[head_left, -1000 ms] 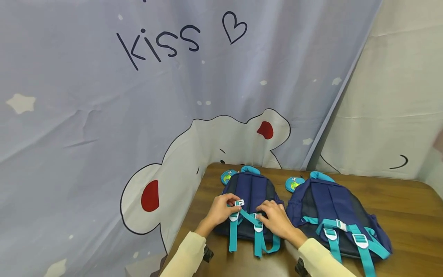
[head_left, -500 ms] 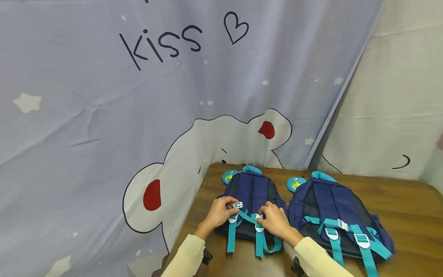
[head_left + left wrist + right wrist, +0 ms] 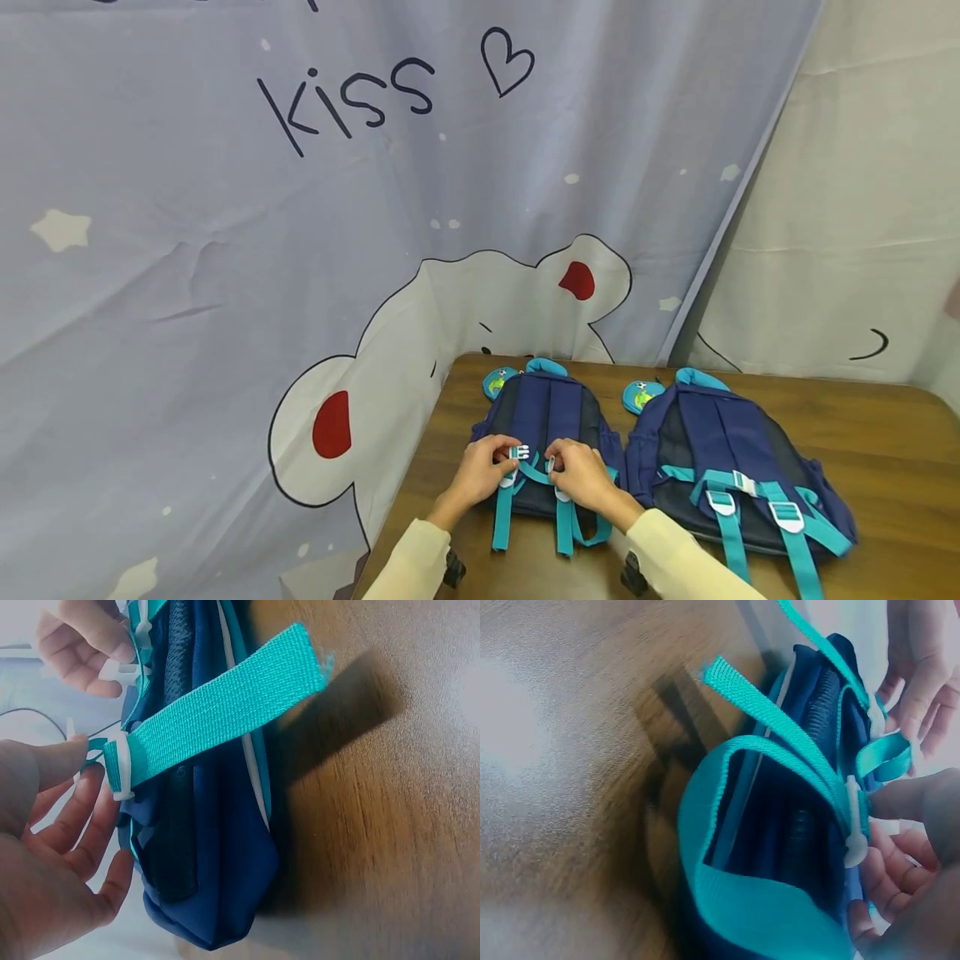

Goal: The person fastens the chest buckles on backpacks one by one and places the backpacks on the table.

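Note:
A small navy backpack point(image 3: 532, 408) lies on its front, with its teal straps toward the person. My left hand point(image 3: 474, 473) pinches a white pronged buckle half point(image 3: 519, 452) on a teal strap. Facing it, my right hand point(image 3: 587, 477) pinches another small white buckle piece point(image 3: 552, 463), mostly covered by the fingers. A short gap separates the two pieces. In the left wrist view, a loose teal strap end point(image 3: 225, 709) sticks out through a white slider point(image 3: 124, 766) beside the left fingers. The right wrist view has a white slider point(image 3: 855, 821) near the right fingers.
To the right lies a larger navy backpack point(image 3: 723, 433), its white chest buckle point(image 3: 742, 484) joined. Round teal pouches point(image 3: 642, 397) sit by the tops of both bags. Behind the wooden table point(image 3: 892, 467) hangs a printed curtain point(image 3: 187, 250).
My right hand has shifted left and now pinches the white buckle piece, turned toward the left hand. The left hand, with the pronged half, has come down slightly.

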### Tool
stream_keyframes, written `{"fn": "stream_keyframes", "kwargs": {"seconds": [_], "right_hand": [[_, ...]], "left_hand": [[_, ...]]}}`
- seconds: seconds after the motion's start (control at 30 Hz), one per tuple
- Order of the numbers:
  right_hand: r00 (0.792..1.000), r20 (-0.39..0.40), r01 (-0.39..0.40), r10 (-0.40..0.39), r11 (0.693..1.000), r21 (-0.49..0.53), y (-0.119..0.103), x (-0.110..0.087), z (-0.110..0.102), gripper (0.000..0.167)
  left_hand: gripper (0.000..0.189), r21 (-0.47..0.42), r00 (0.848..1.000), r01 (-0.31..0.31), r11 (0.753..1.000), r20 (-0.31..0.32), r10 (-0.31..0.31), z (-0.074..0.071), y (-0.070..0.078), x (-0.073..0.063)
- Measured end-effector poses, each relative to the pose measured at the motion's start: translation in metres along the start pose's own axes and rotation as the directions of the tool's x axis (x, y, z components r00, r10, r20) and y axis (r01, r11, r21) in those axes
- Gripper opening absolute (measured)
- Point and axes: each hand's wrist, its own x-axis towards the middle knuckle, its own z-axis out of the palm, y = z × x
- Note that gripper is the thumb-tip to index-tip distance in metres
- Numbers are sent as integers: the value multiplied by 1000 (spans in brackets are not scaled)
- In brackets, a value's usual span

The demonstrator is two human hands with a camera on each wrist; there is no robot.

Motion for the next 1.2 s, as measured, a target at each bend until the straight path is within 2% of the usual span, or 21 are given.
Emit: {"fn": "stream_keyframes", "kwargs": {"seconds": [0.13,0.3,0.43,0.63,0.73,0.83,1.0,1.2], "right_hand": [[1000,-14,12,-12,1000,-5,1,2,5,21],[1000,-18,-17,16,999,-35,7,2,11,19],[999,-50,-17,15,999,-41,11,3,13,15],[996,-91,19,-20,1000,-19,6,2,9,14],[991,-119,66,-68,998,-18,0,3,1,14],[984,-123,119,-128,990,-73,-4,5,-6,14],[975,-80,185,-205,960,-208,-7,6,-13,18],[978,-38,190,-205,951,-246,-8,5,-14,25]], "left_hand": [[23,11,1000,-3,1000,-22,3,0,-2,0],[22,18,999,7,1000,-39,-6,4,-2,-4],[21,23,998,-4,1000,-60,6,5,0,-4],[21,38,998,9,999,-56,-7,5,2,-4],[21,40,998,6,999,-60,-4,4,2,-3],[22,46,998,4,999,-56,-2,3,3,-1],[23,59,999,5,998,-44,-2,4,5,-1],[24,78,997,-3,997,-71,8,6,6,-1]]}}
